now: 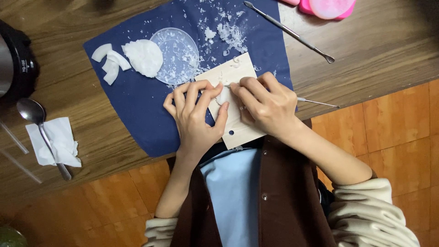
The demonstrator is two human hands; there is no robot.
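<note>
Fingers (pixel 201 91) of our left hand (pixel 194 121) pinch small white piece (pixel 224 95) on wooden board (pixel 238 126), bench edge; right hand (pixel 265 105) closed on thin carving tool (pixel 315 102). We judge carving underway; next stroke needs light pressure.

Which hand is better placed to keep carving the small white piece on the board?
Probably the right hand: it grips the thin metal tool with its tip at the white piece. The left hand pins that piece on the wooden board.
</note>
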